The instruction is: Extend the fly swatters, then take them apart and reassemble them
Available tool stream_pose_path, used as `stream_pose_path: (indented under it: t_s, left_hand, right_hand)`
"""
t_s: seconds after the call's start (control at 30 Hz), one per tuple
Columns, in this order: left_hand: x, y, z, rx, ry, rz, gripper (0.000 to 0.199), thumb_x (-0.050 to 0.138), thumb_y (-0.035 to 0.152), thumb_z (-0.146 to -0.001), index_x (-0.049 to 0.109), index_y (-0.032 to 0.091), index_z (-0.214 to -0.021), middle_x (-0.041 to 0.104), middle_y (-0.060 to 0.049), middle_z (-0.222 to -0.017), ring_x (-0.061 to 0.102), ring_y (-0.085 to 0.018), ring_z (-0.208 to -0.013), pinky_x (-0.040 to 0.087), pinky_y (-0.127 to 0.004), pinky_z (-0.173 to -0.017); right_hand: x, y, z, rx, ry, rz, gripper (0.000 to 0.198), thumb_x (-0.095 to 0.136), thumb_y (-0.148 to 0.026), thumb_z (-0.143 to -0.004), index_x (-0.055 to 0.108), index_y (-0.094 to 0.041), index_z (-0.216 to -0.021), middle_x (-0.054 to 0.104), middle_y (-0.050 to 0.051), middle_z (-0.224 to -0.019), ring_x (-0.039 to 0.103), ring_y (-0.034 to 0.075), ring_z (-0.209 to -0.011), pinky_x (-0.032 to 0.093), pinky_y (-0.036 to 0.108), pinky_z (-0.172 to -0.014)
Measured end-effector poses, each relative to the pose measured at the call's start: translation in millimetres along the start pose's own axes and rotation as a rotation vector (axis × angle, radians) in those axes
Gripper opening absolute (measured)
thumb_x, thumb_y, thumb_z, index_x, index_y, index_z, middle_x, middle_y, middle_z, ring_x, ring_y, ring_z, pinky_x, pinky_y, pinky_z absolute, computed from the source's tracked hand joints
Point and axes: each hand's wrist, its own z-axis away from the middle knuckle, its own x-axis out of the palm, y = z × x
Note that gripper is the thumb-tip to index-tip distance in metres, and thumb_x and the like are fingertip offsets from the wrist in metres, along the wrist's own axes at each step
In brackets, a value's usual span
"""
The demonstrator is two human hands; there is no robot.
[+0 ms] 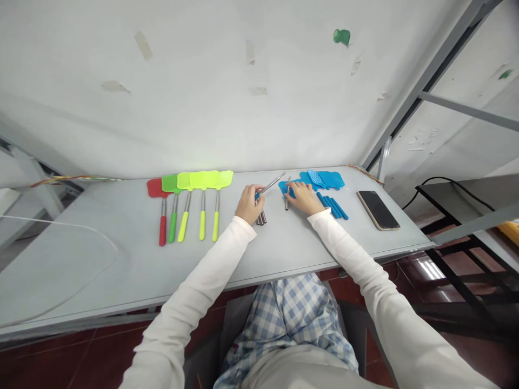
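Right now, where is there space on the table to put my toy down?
The biggest bare patch of table is left of the finished swatters, toward the near edge. Another lies along the near edge between the sleeves. It is crowded at the back: left hand on metal rods, right hand on blue swatter heads, blue handles, then the phone.

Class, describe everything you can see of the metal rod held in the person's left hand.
The metal rod is thin, straight, silver-grey and shiny, like steel. The left hand grips its near end, so it slants up and away to the right, its far end raised above the grey table. More rods lie beneath the hand.
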Motion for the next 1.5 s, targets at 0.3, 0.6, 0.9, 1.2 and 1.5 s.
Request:
stream_pose_path:
  t_s: [0.3,0.6,0.9,1.2,1.5]
  left_hand:
    - [3,-4,2,-0.002,0.023,-0.043,0.022,0.047,0.013,-0.083,0.055,0.019,-0.103,0.056,-0.008,-0.098,0.055,-0.02,-0.097,0.047,-0.038,-0.092]
    - [1,-2,2,-0.019,0.017,-0.135,0.022,0.049,0.013,-0.083,0.055,0.021,-0.102,0.056,-0.008,-0.098,0.053,-0.022,-0.096,0.045,-0.04,-0.091]
    - [-3,3,4,0.018,-0.011,-0.202,0.022,0.048,0.015,-0.085,0.057,0.02,-0.104,0.058,-0.009,-0.101,0.053,-0.024,-0.098,0.045,-0.041,-0.092]
    - [-6,13,6,0.064,-0.122,-0.097,0.026,0.042,0.02,-0.09,0.055,0.02,-0.113,0.056,-0.009,-0.11,0.058,-0.018,-0.1,0.05,-0.033,-0.085]
    - [-4,12,7,0.121,-0.126,-0.014,0.026,0.042,0.022,-0.091,0.056,0.02,-0.113,0.055,-0.008,-0.105,0.057,-0.018,-0.097,0.049,-0.036,-0.09]
  right_hand:
    - [6,8,0,-0.056,0.032,-0.107,0.045,0.043,-0.026,-0.093,0.049,-0.013,-0.135,0.056,0.014,-0.133,0.047,0.028,-0.119,0.036,0.039,-0.099]
    - [2,5,8,0.211,-0.091,0.079,0.084,0.057,-0.067,-0.079,0.047,-0.004,-0.132,0.046,0.026,-0.139,0.043,0.04,-0.125,0.034,0.045,-0.099]
    - [-9,0,6,0.141,0.042,0.16,0.049,0.044,-0.052,-0.092,0.059,-0.01,-0.11,0.068,0.018,-0.094,0.056,0.032,-0.101,0.032,0.039,-0.09]
    - [-29,32,-7,0.541,0.478,-0.696,0.026,0.041,-0.026,-0.089,0.048,-0.021,-0.065,0.049,-0.002,-0.059,0.047,0.014,-0.061,0.037,0.027,-0.065]
    - [-25,20,-11,0.546,0.33,-1.955,0.025,0.077,-0.018,-0.067,0.052,-0.022,-0.069,0.062,-0.005,-0.069,0.061,0.009,-0.069,0.056,0.026,-0.081]
